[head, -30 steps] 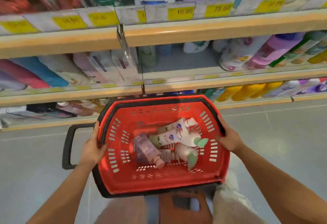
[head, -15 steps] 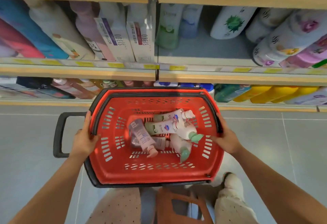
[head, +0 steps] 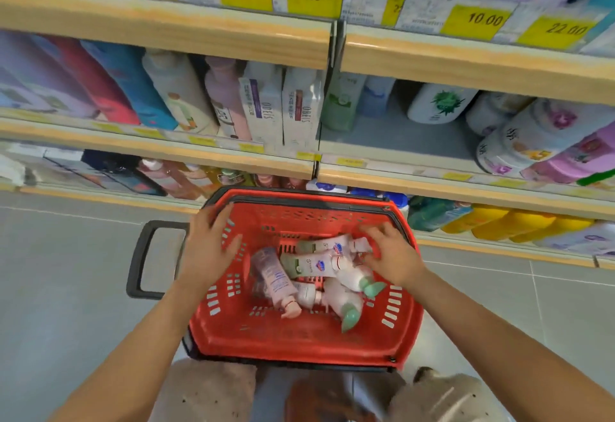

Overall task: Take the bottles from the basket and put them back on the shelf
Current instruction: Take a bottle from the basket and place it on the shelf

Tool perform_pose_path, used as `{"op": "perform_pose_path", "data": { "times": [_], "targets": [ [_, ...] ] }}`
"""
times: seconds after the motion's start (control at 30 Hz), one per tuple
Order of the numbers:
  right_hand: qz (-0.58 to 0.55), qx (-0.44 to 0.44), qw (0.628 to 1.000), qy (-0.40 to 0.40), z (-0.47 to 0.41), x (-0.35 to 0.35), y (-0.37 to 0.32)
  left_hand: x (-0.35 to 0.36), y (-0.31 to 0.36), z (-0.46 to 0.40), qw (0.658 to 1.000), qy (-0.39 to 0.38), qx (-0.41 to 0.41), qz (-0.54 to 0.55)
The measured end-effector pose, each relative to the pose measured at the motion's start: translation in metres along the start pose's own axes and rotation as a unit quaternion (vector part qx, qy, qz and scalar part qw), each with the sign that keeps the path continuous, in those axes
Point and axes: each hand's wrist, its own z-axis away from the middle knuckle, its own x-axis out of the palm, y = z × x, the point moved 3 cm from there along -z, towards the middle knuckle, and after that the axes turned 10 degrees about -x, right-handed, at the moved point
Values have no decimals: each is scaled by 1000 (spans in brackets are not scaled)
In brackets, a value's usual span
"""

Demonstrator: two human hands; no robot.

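A red shopping basket (head: pixel 299 341) rests in front of me, low before the shelves. Several bottles lie piled inside it: a pale purple one (head: pixel 274 280) at the left, white ones with a blue and red logo (head: pixel 314 265) in the middle, and pinkish ones with green caps (head: pixel 349 313) at the right. My left hand (head: pixel 208 248) hovers over the basket's left inner wall with fingers spread, holding nothing. My right hand (head: pixel 391 255) reaches into the basket's right side, fingers apart over the white bottles; whether it touches them is unclear.
The middle shelf (head: pixel 399 168) behind the basket has a bare gap between green bottles (head: pixel 339 108) and white ones (head: pixel 439 105). Boxes (head: pixel 283 112) and tall bottles fill its left half. Yellow bottles (head: pixel 499 222) line the bottom shelf. A black basket handle (head: pixel 139 258) sticks out left over grey floor.
Both hands have let go of the basket's rim and moved inward over its contents. The view has tilted up, showing more of the upper shelf.
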Motion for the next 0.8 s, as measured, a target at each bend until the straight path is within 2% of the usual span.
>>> {"op": "perform_pose_path", "data": {
  "times": [0.1,0.27,0.37,0.5,0.67,0.8],
  "targets": [
    [1,-91,995,-49,-31,24,-12,23,12,-5,998,-12,50,41],
    [-1,-165,982,-91,-76,85,-16,70,1,-16,995,-23,84,51],
    [-6,-179,978,-106,-88,114,-18,91,-8,-15,993,9,110,41],
    [-19,-193,978,-79,-78,123,-25,89,3,-12,992,40,101,60],
    [-14,-180,981,-65,-39,109,-28,78,9,17,990,20,120,66],
    [-10,-167,986,-26,-13,87,-33,60,13,44,988,48,95,115]
  ]
}}
